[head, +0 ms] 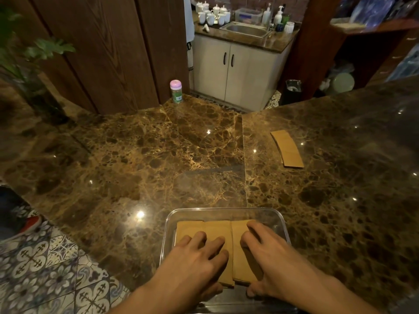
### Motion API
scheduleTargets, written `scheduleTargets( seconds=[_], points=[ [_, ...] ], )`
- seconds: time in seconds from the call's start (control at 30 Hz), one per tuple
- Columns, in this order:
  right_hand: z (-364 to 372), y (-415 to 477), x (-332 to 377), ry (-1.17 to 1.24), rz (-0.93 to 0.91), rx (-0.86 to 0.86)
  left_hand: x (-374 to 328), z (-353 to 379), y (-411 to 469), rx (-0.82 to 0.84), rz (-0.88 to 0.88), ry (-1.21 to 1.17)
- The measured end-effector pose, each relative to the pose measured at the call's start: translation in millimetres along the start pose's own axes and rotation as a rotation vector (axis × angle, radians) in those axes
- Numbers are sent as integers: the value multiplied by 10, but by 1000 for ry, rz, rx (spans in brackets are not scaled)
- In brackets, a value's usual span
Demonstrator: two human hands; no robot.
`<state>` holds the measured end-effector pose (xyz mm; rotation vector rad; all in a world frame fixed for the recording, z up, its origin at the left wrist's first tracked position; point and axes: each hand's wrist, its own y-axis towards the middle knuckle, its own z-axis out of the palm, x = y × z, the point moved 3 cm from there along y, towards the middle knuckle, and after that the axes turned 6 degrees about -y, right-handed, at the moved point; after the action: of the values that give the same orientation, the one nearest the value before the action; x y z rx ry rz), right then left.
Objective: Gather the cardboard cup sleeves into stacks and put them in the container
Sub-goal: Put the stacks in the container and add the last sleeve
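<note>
A clear plastic container (224, 211) sits at the near edge of the marble counter. Inside it lie brown cardboard cup sleeve stacks side by side (217, 228). My left hand (195, 261) rests flat on the left stacks, fingers spread. My right hand (269, 257) grips the rightmost stack (240, 264), fingers over its top and thumb at its near end. Another stack of sleeves (287, 148) lies apart on the counter, far right of centre.
A small bottle with a pink cap (176, 91) stands at the counter's back edge. A plant (29, 64) occupies the far left. Patterned floor tiles show past the counter's left edge. A sink cabinet stands beyond.
</note>
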<state>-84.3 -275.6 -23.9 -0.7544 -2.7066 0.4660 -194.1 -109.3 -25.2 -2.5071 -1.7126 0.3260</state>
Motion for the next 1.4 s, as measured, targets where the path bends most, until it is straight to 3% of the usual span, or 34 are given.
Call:
scheduleTargets(
  seconds=[0.33,0.53,0.6,0.7,0.77,0.93,1.1,1.4],
  points=[
    [-47,-10,46,-15,3,-38,-30,-27,23,-48,-76,17],
    [-269,10,44,18,41,58,38,-37,46,-13,-93,-22],
    [-458,3,-34,108,99,-41,59,-41,52,-30,-113,-70],
    [-811,126,-445,307,311,-429,101,-104,47,-127,-157,-155],
    [-949,380,-894,331,423,-565,122,-209,37,-225,-164,-220],
    [-965,1218,-2015,247,757,-457,285,-599,123,-421,-194,-401],
    [-848,1722,-2338,271,945,-368,507,-826,402,-500,-239,-541],
    [-928,1832,-2601,235,1046,-417,770,-760,899,-485,-253,-719]
  ],
)
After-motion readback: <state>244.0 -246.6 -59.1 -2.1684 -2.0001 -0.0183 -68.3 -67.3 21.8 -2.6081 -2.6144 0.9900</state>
